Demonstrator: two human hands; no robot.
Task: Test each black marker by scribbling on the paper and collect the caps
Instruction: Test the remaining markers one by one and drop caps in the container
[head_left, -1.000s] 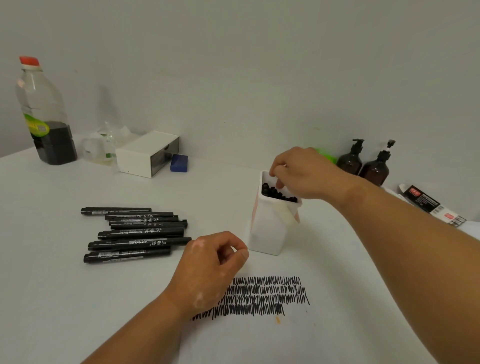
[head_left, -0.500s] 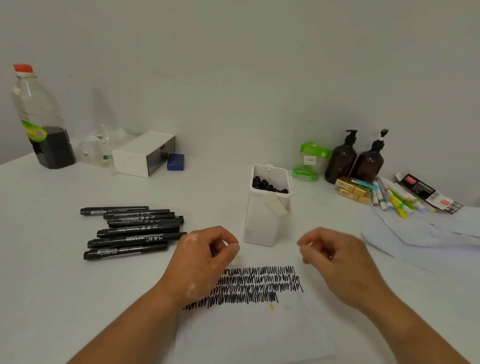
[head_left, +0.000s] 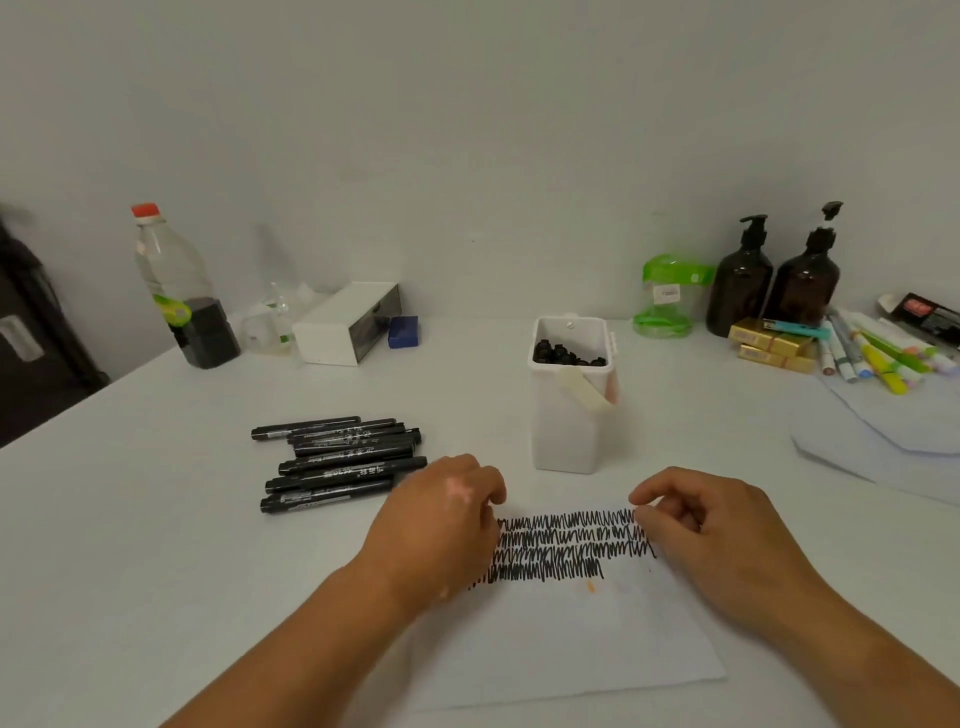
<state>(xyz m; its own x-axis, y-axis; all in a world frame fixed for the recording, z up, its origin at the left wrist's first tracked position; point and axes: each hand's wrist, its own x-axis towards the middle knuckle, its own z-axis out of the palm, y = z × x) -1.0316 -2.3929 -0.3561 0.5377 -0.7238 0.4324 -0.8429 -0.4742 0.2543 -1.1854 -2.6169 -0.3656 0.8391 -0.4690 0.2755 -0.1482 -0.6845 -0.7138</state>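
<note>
Head view, work surface. Your left hand (head_left: 441, 525) lies knuckles-up over the left end of the scribbles (head_left: 566, 545), fingers curled under so that the palm is hidden; whether it has hold of anything cannot be told. Your right hand (head_left: 711, 540) rests at the right end of the same block, fingers loosely curled, thumb tip close to forefinger, with nothing visible between them. Placed at either end, the hands appear to steady the paper (head_left: 571, 639) against sliding on the smooth table (head_left: 156, 519).

The black markers (head_left: 337, 462) lie side by side in a rough stack left of the paper, their right ends just beside your left knuckles, probably so that one hand can take each in turn. The caps (head_left: 569, 356) sit heaped inside the white container (head_left: 569, 441), which stands upright just beyond the paper and between your hands, presumably within easy reach of either.

Open room: the lower half of the paper is bare and offers space for further rows. The table left of the markers is free. To the right, loose sheets (head_left: 883, 441) and coloured pens (head_left: 872, 358) crowd the surface, so a wide rightward sweep is ill advised. A forward reach meets the container first; tall and narrow, it would likely tip if knocked.
</note>
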